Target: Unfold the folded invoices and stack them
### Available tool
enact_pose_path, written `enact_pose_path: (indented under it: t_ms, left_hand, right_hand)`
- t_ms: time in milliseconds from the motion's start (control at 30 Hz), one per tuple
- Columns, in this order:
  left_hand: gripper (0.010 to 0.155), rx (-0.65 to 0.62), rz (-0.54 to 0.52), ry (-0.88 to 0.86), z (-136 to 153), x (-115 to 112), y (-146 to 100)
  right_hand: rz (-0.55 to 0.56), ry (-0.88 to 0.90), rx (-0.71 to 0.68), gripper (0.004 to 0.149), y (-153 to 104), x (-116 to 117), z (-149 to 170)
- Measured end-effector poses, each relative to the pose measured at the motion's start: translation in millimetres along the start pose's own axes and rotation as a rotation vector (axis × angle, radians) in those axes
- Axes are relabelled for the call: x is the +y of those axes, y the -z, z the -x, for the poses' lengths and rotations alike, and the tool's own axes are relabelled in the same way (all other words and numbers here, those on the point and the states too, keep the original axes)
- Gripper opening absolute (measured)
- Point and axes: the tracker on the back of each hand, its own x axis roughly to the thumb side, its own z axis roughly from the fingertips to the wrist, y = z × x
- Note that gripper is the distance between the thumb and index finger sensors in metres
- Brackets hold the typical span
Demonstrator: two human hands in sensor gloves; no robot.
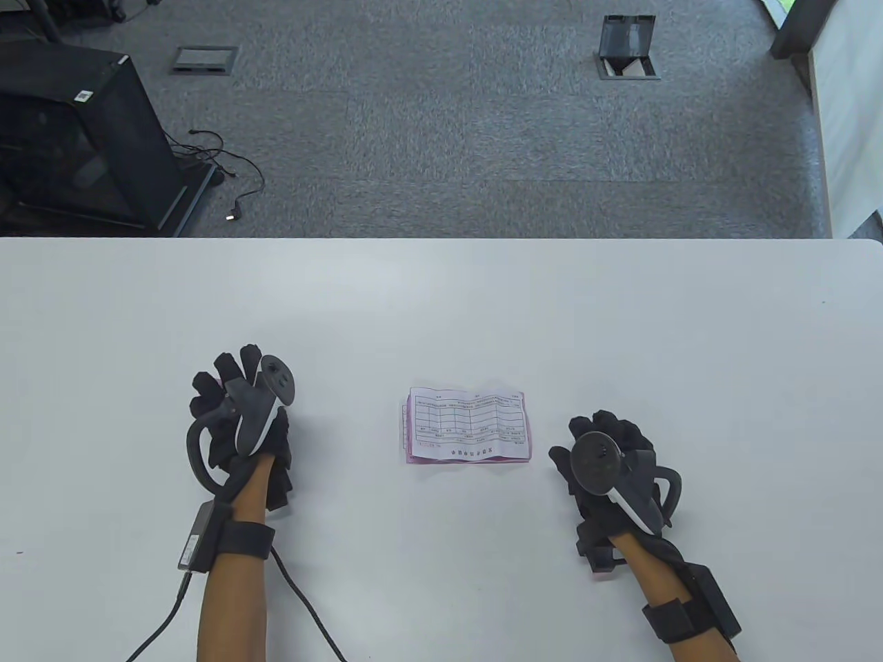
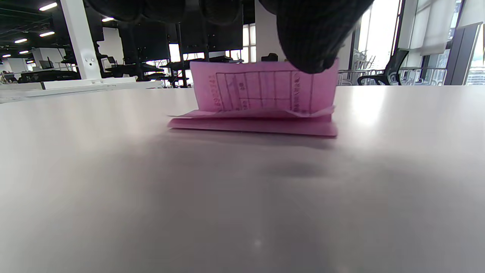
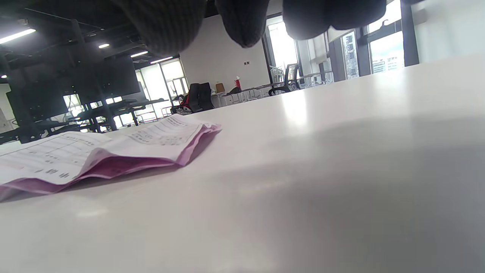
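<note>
One pink folded invoice point(image 2: 261, 110) pinched by left hand point(image 1: 238, 420); right hand point(image 1: 610, 469) slack, empty; lift flap slowly, flatten, then stack right.

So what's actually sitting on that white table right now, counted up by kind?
Stacks of unfolded invoices: 1, a white sheet over pink ones
Folded pink invoices: 1, under the left hand, one flap standing up
Gloved hands: 2, the left hand and the right hand
Total: 4

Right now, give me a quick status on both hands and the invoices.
Left hand on a pink folded invoice. Right hand idle, empty. Unfolded stack between them. Nothing in the way.
</note>
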Motion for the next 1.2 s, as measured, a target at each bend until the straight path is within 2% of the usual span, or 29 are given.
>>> enact_pose_path:
  t_ms: [100, 167, 267, 367, 500, 633, 800, 967, 1133, 1200]
  left_hand:
    - [0.077, 0.012, 0.013, -0.012, 6.9, -7.6, 15.9]
    - [0.079, 0.031, -0.032, 0.067, 8.3, -9.5, 20.7]
    - [0.078, -0.022, -0.058, 0.132, 5.8, -10.8, 25.6]
    - [0.068, -0.011, -0.022, 0.137, 4.3, -9.1, 27.6]
    - [0.044, -0.015, -0.042, 0.131, 3.1, -7.8, 25.5]
    - [0.040, -0.030, -0.125, 0.070, 7.0, 2.1, 17.8]
    - [0.041, -0.145, -0.194, -0.134, 11.2, 23.8, -0.6]
    - [0.041, -0.264, -0.263, -0.314, 4.4, 47.9, -35.6]
    - [0.041, -0.391, -0.231, -0.501, -6.4, 62.8, -75.9]
    - [0.041, -0.438, -0.188, -0.574, -13.3, 64.5, -94.8]
  right_hand:
    - [-0.011, 0.042, 0.000, 0.061, -9.6, 4.6, 13.4]
    - [-0.030, 0.050, 0.009, 0.061, -10.2, 6.6, 18.9]
    - [-0.019, 0.038, 0.010, 0.061, -10.5, 6.2, 20.2]
    - [-0.052, 0.047, -0.010, 0.061, -11.2, 10.6, 16.3]
    - [-0.051, 0.033, -0.032, 0.061, -13.8, 11.3, 12.3]
    - [-0.053, 0.047, -0.030, 0.061, -13.6, 11.8, 13.1]
    - [-0.066, 0.087, -0.033, 0.060, -14.1, 11.5, 10.4]
    - [-0.077, 0.184, -0.063, 0.061, -16.9, 8.5, 0.6]
    - [-0.101, 0.289, -0.107, 0.065, -19.2, 5.2, -11.5]
    - [-0.121, 0.350, -0.124, 0.069, -19.6, 3.5, -17.5]
